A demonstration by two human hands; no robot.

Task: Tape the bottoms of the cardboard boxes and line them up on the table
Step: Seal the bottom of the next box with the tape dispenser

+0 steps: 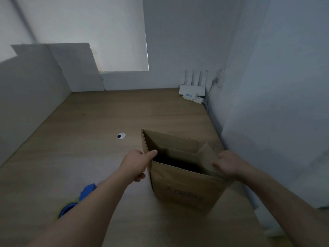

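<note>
A brown cardboard box (185, 186) stands on the wooden table (99, 122) at the right, its top open and its flaps upright. My left hand (137, 163) grips the box's left wall, thumb over the top edge and fingers on the outside. My right hand (229, 164) holds the right flap near its top edge. A blue tape dispenser (78, 198) with a roll of tape lies on the table at the lower left, partly hidden under my left forearm.
A round cable hole (121, 135) sits in the table left of the box. A white router (192, 90) and a power strip (194, 98) stand in the far right corner. White walls close the table on the left, back and right.
</note>
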